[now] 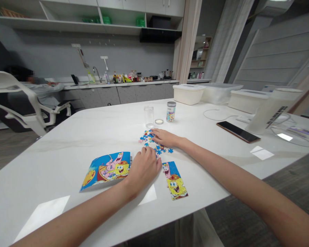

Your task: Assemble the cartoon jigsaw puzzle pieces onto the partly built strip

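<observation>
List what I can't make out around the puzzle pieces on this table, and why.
Head view: whether the left hand grips anything; its back hides the palm.
Head view: right edge of the picture sheet, partly hidden by that hand.
Head view: whether loose pieces lie under the right hand, which blocks sight.
Head view: lettering on the lidded jar, too small to read.

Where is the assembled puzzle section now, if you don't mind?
In the head view, the assembled puzzle section lies by the table's near edge, just right of the left hand.

The desk looks smooth and glossy. Beside the left grip, the sheet looks like shiny paper.
</observation>
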Available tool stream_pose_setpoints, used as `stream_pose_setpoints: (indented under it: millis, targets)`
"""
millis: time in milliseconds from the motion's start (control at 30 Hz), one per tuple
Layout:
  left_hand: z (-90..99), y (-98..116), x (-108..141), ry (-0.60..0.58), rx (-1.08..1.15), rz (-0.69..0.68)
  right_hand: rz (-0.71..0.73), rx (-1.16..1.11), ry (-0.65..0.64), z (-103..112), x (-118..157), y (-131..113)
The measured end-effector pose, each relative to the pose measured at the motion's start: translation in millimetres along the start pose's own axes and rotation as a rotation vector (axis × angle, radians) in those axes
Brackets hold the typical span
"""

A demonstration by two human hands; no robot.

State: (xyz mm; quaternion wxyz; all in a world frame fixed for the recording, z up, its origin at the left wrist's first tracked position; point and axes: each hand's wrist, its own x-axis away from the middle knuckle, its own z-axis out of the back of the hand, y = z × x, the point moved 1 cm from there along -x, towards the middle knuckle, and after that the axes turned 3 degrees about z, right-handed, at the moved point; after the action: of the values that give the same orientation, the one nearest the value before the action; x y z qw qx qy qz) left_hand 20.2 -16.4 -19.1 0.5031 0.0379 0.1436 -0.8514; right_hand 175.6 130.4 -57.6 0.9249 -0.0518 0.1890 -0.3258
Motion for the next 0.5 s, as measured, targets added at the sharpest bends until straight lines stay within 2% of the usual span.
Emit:
stream_pose_setpoints:
  millis: [133,333,500]
  targets:
    - [2.8,0.5,0.6,-0.037,-0.008,-0.021,0.017,0.014,0.009,-0.2,0.1,-0.2]
    - [0.8,1.5,1.0,0.006,-0.036,0.032,0.027,0.026,0.016,-0.7,-0.2,0.1]
    - [0.1,1.7,0.7,-0.013,-0.030,0.005,0.019,0.039,0.005,2.3,-0.1,-3.5]
